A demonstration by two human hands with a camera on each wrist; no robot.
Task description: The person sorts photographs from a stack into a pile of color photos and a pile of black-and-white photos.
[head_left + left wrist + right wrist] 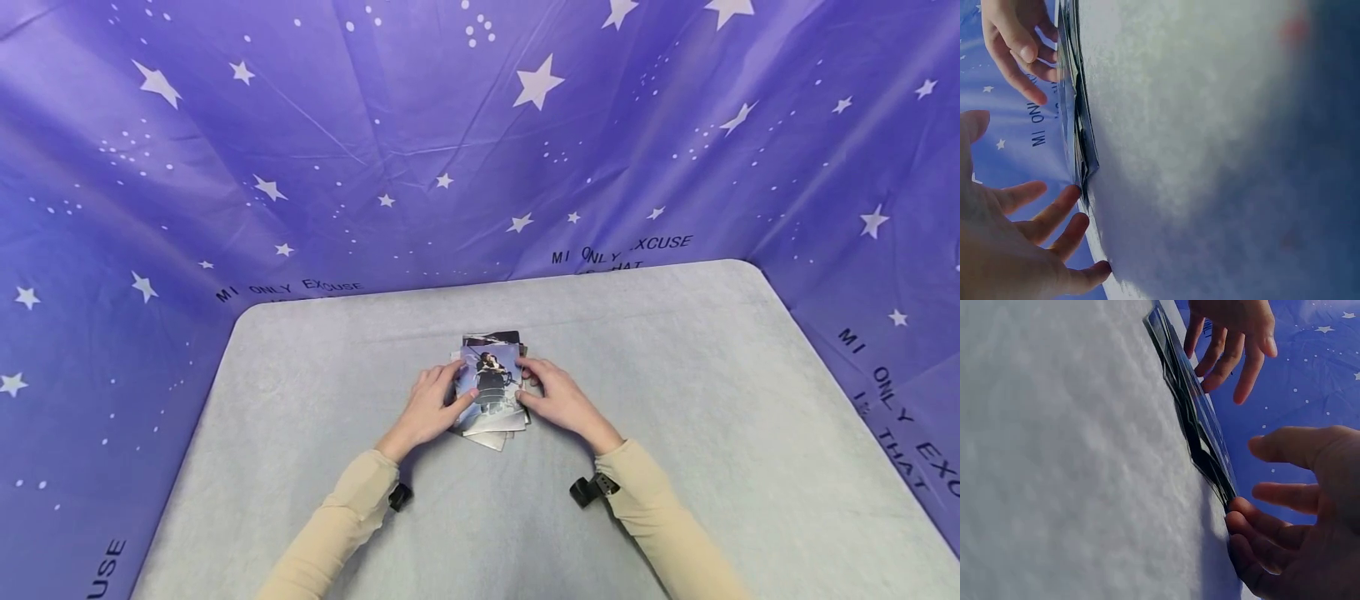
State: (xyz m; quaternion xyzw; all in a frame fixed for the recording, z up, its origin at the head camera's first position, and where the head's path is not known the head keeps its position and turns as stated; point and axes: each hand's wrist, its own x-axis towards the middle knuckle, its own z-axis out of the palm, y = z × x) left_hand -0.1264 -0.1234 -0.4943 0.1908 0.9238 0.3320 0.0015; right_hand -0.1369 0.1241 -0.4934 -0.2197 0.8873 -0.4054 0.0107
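An untidy stack of glossy picture cards [491, 408] lies on the table, its edges fanned out at different angles. The top card is bluish and shows a dark-clothed figure. On the stack's left side is my left hand [429, 408], fingers loosely extended, with fingertips at the card edges. My right hand [561, 402] mirrors it on the right side. Seen edge-on in the left wrist view, the pile of cards [1076, 106] has small gaps between layers. In the right wrist view, some lower fingertips [1239, 505] touch the near end of the pile.
A grey cloth-like surface covers the table [300, 367], which has rounded far corners. Purple-blue curtains [465, 108] with white stars and printed lettering hang behind it and along both sides. Each wrist carries a black strap-on device [592, 490] over a beige sleeve [667, 508].
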